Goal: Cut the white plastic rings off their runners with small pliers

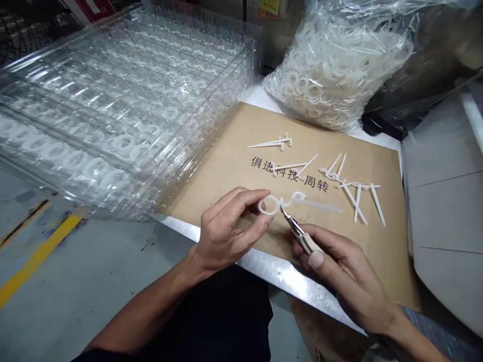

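Note:
Between the thumb and fingers of my left hand (234,221) is a white plastic ring (268,205). A thin white runner (319,203) extends from it to the right, with a small curl near its middle. My right hand (339,271) is closed around a pair of nippers (300,234), whose tips sit at the joint beside the ring. I cannot tell whether the blades touch the plastic. Several white cut-off runners (358,198) lie on the brown cardboard sheet (219,166) beyond both hands.
Clear plastic trays (151,146) filled with rows of white rings stand at the left. A clear bag (332,75) of rings rests at the back. On the right is a pale bin-like surface (449,211). The table's metal edge (279,274) runs along the front.

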Motion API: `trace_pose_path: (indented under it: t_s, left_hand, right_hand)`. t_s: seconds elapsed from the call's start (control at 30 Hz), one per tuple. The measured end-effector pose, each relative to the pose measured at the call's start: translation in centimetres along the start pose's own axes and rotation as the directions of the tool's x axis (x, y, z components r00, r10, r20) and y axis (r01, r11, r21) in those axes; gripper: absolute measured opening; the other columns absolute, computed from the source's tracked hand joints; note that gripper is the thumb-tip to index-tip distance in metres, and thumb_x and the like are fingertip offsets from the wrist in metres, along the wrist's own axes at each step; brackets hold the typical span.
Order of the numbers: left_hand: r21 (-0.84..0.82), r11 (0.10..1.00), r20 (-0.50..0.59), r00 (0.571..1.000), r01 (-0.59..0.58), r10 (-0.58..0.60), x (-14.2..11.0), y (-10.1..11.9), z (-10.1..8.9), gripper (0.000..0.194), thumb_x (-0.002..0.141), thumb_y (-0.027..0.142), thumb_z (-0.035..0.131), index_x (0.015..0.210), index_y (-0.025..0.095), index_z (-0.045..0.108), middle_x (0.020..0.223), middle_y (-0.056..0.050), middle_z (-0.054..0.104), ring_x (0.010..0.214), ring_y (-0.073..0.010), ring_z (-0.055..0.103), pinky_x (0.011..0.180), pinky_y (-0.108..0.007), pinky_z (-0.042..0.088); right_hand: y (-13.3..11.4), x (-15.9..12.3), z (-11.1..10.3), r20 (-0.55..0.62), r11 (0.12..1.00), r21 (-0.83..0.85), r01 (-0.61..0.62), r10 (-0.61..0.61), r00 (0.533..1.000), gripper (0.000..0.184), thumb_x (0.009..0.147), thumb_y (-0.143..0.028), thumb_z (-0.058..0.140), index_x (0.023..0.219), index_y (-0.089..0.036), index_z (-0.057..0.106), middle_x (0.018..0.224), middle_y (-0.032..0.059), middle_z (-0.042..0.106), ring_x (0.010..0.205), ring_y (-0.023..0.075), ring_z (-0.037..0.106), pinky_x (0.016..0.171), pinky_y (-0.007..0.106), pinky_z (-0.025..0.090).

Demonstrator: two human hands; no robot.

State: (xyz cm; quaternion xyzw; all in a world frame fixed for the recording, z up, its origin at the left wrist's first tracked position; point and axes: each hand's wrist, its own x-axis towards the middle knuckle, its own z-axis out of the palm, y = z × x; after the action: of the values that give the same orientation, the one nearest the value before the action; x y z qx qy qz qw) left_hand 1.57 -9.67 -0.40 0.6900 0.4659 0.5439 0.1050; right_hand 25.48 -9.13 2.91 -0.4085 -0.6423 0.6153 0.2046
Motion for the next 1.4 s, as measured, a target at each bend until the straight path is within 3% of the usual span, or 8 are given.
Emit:
trace_pose_path:
  t_s: [0.43, 1.4]
  left_hand:
    - [0.041, 0.999, 0.005, 1.000, -0.012, 0.011, 0.15, 0.20, 0.09, 0.025, 0.090, 0.011, 0.075, 0.115, 0.015, 0.069, 0.093, -0.002, 0.076, 0.078, -0.0095, 0.069, 0.074, -0.020, 0.059]
    - [0.062, 0.998, 0.026, 1.000, -0.018, 0.016, 0.24, 0.32, 0.01, 0.024, 0.092, 0.014, 0.074, 0.115, 0.017, 0.070, 0.087, -0.002, 0.074, 0.076, -0.0117, 0.071, 0.072, -0.022, 0.060]
  right_hand:
    - [-0.13, 0.20, 0.14, -0.003, 1.000, 0.014, -0.019, 0.019, 1.000, 0.027, 0.108, -0.048, 0.055, 0.109, -0.024, 0.066, 0.092, 0.0013, 0.063, 0.076, 0.0141, 0.054, 0.058, 0.024, 0.040]
    - [-0.05, 0.26, 0.17, -0.009, 0.997, 0.065, -0.032, 0.033, 0.999, 0.028, 0.106, -0.047, 0.057, 0.114, -0.022, 0.067, 0.093, 0.0036, 0.064, 0.073, 0.0151, 0.053, 0.059, 0.026, 0.041]
